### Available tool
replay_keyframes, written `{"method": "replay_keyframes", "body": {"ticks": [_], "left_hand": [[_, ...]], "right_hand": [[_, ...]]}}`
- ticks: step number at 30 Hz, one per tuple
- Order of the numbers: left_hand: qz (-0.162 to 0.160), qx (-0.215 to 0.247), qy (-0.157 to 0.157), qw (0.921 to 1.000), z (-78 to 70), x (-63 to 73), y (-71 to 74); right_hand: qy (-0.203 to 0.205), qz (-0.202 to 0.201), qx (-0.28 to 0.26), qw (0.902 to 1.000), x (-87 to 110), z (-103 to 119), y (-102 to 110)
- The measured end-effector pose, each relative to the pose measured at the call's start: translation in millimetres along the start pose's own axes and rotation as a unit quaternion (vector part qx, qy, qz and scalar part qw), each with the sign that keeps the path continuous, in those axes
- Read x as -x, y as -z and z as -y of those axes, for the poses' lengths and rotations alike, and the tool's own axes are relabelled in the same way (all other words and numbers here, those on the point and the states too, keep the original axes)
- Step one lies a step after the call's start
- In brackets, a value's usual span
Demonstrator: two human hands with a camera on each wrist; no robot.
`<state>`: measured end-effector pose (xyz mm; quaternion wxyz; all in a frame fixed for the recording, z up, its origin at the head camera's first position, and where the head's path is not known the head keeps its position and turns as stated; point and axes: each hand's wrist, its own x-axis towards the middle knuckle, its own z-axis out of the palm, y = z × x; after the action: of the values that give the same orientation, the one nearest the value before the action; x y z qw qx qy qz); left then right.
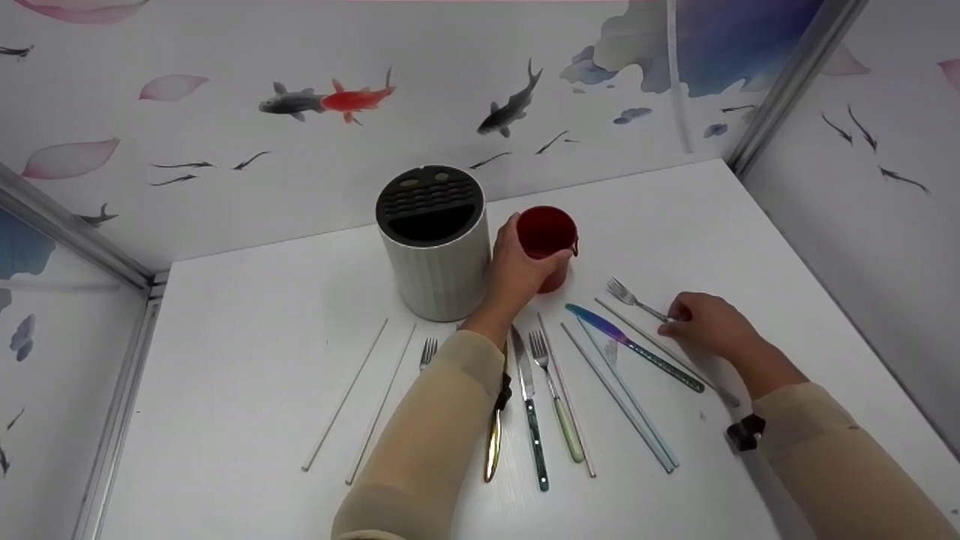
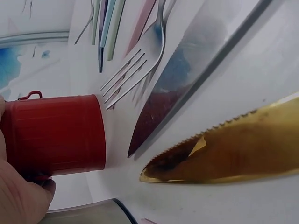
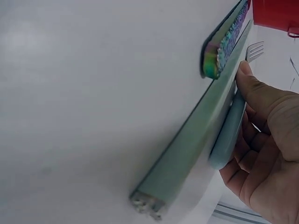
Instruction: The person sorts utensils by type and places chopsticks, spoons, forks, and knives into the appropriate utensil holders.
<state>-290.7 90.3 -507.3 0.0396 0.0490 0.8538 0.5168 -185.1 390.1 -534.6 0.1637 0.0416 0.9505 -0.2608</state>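
Note:
My left hand (image 1: 517, 274) grips a small red metal cup (image 1: 546, 229) with little side handles, thumb over its near side. The cup is upright beside a ribbed off-white cutlery holder (image 1: 442, 281) with a black slotted top. My right hand (image 1: 709, 326) pinches a fork (image 1: 621, 291) between thumb and fingers. In the right wrist view its blue-grey handle (image 3: 229, 133) runs below the fingers. Right alongside lies a pale green chopstick (image 3: 187, 140). Nearby is a rainbow-coloured knife (image 1: 600, 324) with a glittery handle.
On the white table (image 1: 247, 352) lie a gold knife (image 1: 492, 450), a dark-handled knife (image 1: 536, 442), a green-handled fork (image 1: 568, 431) and several chopsticks (image 1: 630, 409). Another fork (image 1: 428, 352) is partly behind my left sleeve. Printed wall panels (image 1: 435, 45) border the table's back and sides.

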Motion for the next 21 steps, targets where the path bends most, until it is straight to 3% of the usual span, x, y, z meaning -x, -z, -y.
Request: {"method": "replay_keyframes", "body": {"ticks": [21], "left_hand": [[-0.024,-0.023,-0.021,0.9992,4.9,3.1,-2.5]], "right_hand": [[0.013,0.002,0.012,0.9999,-2.4,-0.5,1.5]]}}
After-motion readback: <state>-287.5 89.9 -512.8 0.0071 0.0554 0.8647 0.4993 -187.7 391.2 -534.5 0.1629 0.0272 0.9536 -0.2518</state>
